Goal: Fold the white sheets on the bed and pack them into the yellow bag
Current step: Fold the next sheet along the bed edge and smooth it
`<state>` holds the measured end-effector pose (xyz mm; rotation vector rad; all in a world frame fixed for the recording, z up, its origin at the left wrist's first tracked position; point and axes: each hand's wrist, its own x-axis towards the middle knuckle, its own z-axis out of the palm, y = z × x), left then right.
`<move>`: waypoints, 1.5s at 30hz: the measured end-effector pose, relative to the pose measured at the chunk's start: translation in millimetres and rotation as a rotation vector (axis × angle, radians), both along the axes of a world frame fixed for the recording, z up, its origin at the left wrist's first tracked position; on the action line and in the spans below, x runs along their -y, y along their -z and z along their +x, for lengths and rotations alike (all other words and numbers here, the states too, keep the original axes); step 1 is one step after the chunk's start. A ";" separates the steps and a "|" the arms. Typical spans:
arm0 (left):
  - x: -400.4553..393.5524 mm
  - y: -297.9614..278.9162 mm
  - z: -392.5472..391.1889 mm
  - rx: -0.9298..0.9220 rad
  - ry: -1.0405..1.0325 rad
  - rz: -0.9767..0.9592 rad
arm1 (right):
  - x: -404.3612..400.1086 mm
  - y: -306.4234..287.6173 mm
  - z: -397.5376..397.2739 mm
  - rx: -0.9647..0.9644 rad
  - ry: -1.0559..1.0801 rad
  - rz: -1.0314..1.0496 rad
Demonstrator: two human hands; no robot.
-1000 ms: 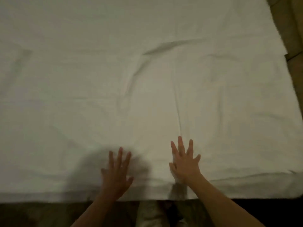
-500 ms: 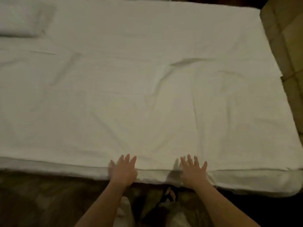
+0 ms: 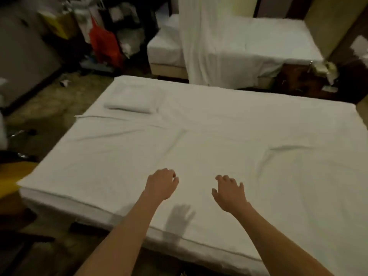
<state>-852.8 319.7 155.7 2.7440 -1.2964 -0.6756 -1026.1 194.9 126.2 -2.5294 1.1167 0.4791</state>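
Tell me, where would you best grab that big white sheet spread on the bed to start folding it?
Probably the sheet at its near left corner, coming from the bed's left side. Its edge lies free there on the mattress, so fingers can pinch it. Both the left hand and right hand hover empty.

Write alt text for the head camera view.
Two bare hands, left hand and right hand, hover with loosely curled fingers, holding nothing, above a wrinkled white sheet spread over a low bed. A small folded white cloth lies at its far left corner; a second white-covered bed stands behind.
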 end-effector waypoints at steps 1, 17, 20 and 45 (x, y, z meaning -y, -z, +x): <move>-8.2 -13.3 18.3 0.014 -0.031 -0.021 | -13.3 -4.1 9.7 -0.025 -0.027 0.009; -197.0 -38.2 199.2 0.015 -0.527 -0.007 | -149.9 -95.2 331.2 0.191 -0.617 -0.069; -239.1 -22.5 236.2 -0.037 -0.556 0.035 | -191.2 -112.1 393.6 0.282 -0.656 -0.087; -357.9 16.6 683.9 -0.052 -0.376 0.093 | -354.2 -9.3 778.6 0.106 -0.405 0.117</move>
